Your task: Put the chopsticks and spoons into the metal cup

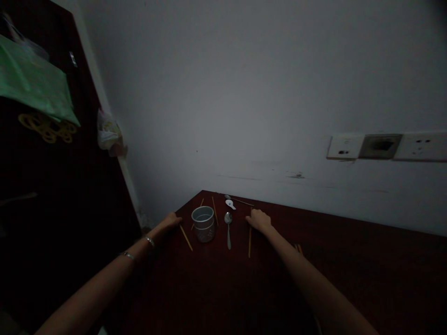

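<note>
At the table's left edge my left hand (172, 220) is closed on the upper end of a wooden chopstick (186, 238), which slants down to the right on the tabletop. My right hand (259, 219) has its fingers closed on another chopstick (250, 243), pointing toward me. Between the hands stands a metal utensil holder (204, 230), upright, with small holes low in its side. A metal spoon (228, 229) lies right of it, bowl away from me. Farther back are a white soup spoon (230, 204) and a long-handled spoon (241, 201).
Two more chopsticks (214, 211) lie beside and behind the holder. Some sticks (298, 249) show past my right forearm. The dark red table (349, 251) meets a grey wall (244, 93) with sockets (345, 146). At left, a dark door (87, 153) carries a green cloth (38, 79).
</note>
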